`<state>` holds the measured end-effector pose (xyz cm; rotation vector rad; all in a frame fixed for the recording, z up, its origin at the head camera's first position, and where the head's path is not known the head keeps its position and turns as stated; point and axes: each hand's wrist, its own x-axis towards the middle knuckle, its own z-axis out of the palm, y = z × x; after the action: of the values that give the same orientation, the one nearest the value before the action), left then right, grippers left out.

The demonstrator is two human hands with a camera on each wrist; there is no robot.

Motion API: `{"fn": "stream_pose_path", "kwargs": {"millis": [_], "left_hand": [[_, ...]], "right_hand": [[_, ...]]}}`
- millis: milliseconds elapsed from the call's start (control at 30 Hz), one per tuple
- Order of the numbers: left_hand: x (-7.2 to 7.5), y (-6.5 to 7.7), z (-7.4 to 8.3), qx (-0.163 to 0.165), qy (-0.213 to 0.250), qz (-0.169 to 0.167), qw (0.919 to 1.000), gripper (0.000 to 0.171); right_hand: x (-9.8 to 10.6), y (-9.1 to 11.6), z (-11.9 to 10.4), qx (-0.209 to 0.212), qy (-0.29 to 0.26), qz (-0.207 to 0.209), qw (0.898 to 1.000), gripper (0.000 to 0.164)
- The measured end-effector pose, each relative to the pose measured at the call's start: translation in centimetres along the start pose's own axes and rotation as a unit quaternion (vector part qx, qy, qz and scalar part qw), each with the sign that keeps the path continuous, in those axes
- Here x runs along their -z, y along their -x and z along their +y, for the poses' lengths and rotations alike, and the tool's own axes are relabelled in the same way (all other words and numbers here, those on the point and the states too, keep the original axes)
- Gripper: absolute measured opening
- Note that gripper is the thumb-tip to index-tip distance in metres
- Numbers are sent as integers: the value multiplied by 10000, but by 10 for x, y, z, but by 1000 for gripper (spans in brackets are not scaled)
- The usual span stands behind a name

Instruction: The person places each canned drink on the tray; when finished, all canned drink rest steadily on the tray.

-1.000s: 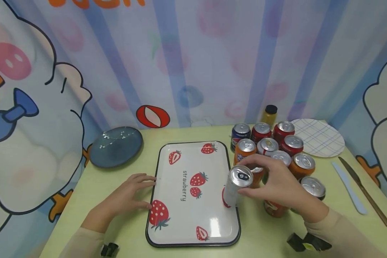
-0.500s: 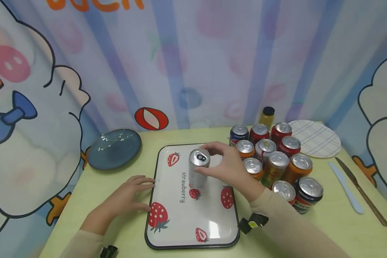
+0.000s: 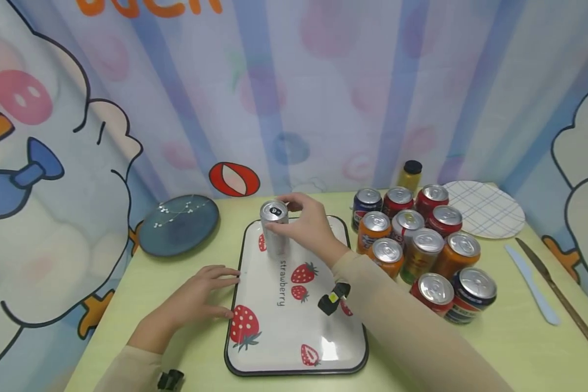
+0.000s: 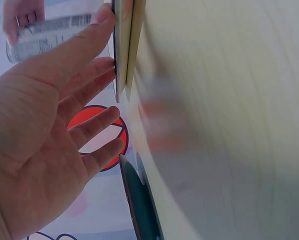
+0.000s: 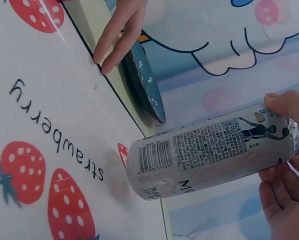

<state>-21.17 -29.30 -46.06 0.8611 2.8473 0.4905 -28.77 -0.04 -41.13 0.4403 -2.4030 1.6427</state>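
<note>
Silver metal, smooth and cylindrical: the slim can (image 3: 275, 243) is pinched near its top by the right hand (image 3: 310, 224), above the glossy tray's (image 3: 279, 338) far left corner; base contact is unclear. Loosely spread, the left hand's (image 3: 196, 298) fingers touch the rim. One sleeve (image 3: 397, 318) hides the tray's right edge, beside clustered drink cans (image 3: 423, 257).

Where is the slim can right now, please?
In the head view, the slim can is held in the right hand, over the far left part of the tray, with the dark plate to its left.
</note>
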Motion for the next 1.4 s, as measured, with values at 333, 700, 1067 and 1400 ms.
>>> {"fn": "stream_pose_path", "kwargs": {"millis": [333, 700, 1067, 1400], "left_hand": [[2, -3, 3, -43, -212, -49, 9998, 73], [1, -4, 2, 27, -61, -29, 10000, 74], [1, -1, -1, 140, -118, -174, 9997, 74], [2, -1, 3, 293, 38, -141, 9995, 75]], "right_hand": [[-27, -31, 3, -18, -20, -120, 9999, 51], [-36, -35, 15, -28, -61, -379, 9993, 57], [-16, 4, 4, -375, 503, -652, 9959, 70], [40, 48, -16, 189, 1310, -910, 9870, 52]]}}
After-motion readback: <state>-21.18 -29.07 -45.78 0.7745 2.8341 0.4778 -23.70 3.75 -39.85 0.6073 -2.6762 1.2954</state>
